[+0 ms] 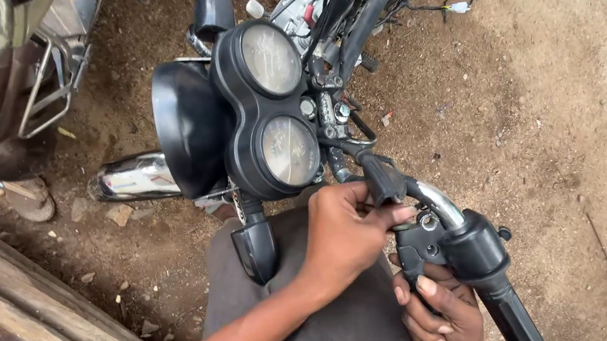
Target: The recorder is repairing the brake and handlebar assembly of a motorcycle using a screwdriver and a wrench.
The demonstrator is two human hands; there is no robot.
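Left hand (347,233) pinching rigid chrome handlebar (436,204); right hand (438,312) curled under hard plastic switch housing (470,245). Probably slick metal, better gripped at housing.

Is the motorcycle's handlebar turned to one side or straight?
Turned: the handlebar and twin gauges sit angled across the front fender.

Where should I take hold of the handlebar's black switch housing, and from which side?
Grip the black switch housing around its rounded body, probably from the bare-ground side: the left hand is at the chrome bar above it and the right hand cups the lever side.
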